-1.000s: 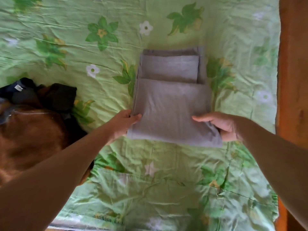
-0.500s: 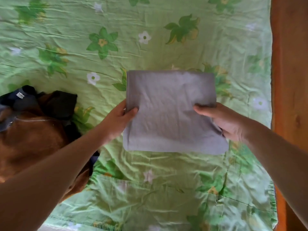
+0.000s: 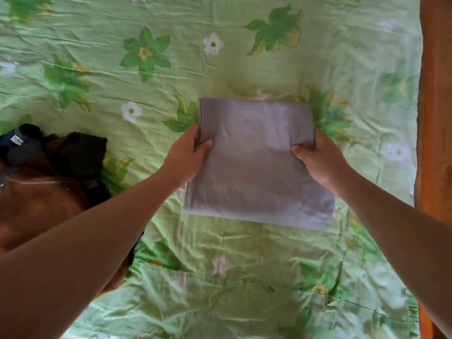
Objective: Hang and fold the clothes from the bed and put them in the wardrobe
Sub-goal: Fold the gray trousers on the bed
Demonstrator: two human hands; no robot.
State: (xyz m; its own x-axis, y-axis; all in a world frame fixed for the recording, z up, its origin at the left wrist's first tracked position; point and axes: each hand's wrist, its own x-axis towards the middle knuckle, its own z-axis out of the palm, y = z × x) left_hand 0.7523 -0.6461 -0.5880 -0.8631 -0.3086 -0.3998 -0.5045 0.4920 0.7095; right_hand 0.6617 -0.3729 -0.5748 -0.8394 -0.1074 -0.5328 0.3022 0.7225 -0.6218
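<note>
Covering the bed, a crumpled green flowered sheet (image 3: 244, 277) fills nearly the whole view, with a wooden bed frame (image 3: 435, 118) along its right edge. At the sheet's left edge lies a heap of unfolded clothes: a brown garment (image 3: 36, 204) with a black garment (image 3: 80, 152) and a navy piece with a white label (image 3: 17, 143) on its far side. Near the middle of the sheet, towards the right edge, is the folded grey garment (image 3: 254, 172), a neat rectangle. The left hand (image 3: 186, 157) grips its left side and the right hand (image 3: 318, 162) its right side. Each thumb presses on top while the fingers curl round the edge and under the cloth. Whether the garment rests on the sheet or is lifted cannot be told.
</note>
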